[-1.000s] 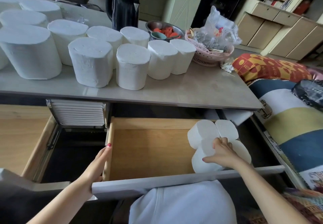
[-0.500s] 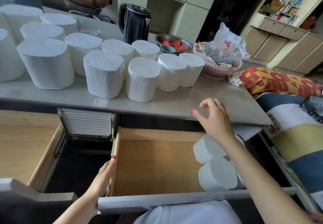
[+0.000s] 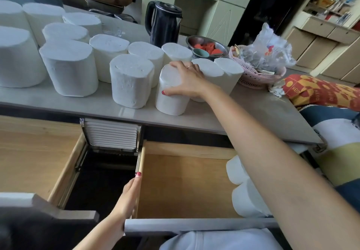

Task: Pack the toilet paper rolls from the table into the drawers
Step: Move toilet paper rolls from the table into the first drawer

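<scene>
On the bench (image 3: 116,111) most of the job was plainly left: more than a dozen rolls (image 3: 68,68) stood upright there in a crowd, from the far left edge across to the pink basket (image 3: 253,78). Below it, the right drawer (image 3: 185,183) hung open with just two rolls (image 3: 245,199) showing in its right end and bare wood beside them; any others were hidden by the arm. Left drawer (image 3: 35,152) was open too, nothing visible inside. Right hand (image 3: 187,80) was clamped over the top of a front roll (image 3: 171,101), fingers curled round it, roll apparently not yet off the bench. Left hand (image 3: 128,197) lay along the right drawer's left wall, fingers straight, steadying it. Early days, I'd say.
</scene>
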